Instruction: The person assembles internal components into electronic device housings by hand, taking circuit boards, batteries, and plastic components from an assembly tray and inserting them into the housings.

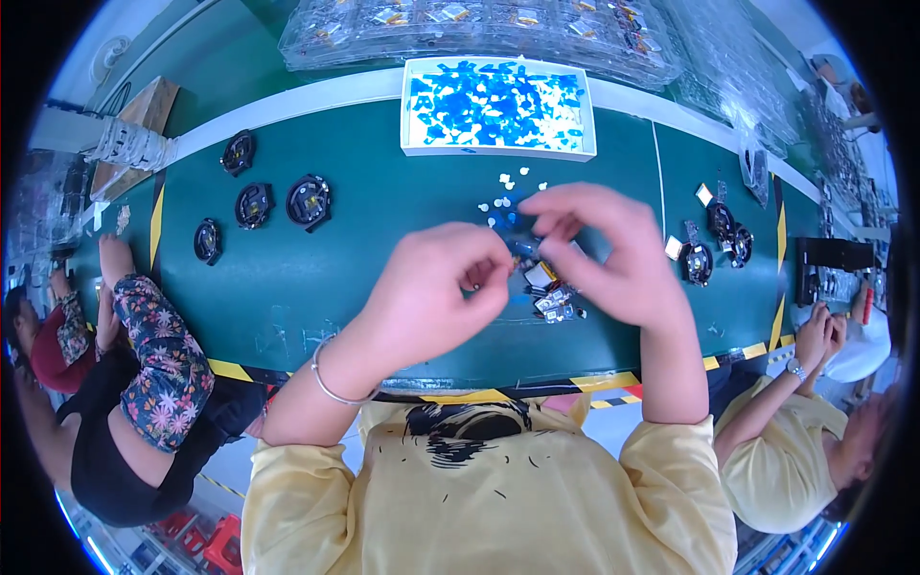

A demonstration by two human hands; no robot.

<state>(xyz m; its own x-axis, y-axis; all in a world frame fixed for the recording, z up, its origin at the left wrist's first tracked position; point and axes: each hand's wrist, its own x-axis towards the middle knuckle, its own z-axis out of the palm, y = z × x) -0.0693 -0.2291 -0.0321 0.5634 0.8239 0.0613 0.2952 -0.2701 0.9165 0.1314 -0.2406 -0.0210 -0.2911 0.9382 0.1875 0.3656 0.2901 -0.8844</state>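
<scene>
My left hand (pixel 436 283), with a metal bangle on its wrist, is closed in a pinch at the middle of the green bench. Whatever sits between its fingertips is too small and hidden to make out. Facing it, my right hand (pixel 618 254) is slightly blurred, its thumb and index finger apart and the other fingers curled. Beneath and between the hands lies a cluster of small electronic modules (pixel 554 305) with silver and yellow parts. Small white round pieces (pixel 504 180) and some blue bits (pixel 512 219) are scattered just beyond my fingers.
A white box (pixel 412 144) full of blue and white pieces stands at the back. Round black watch-like housings (pixel 309 201) lie at the left, more (pixel 698 264) at the right. Clear trays (pixel 383 48) sit behind. Striped tape (pixel 479 396) edges the bench; people work on both sides.
</scene>
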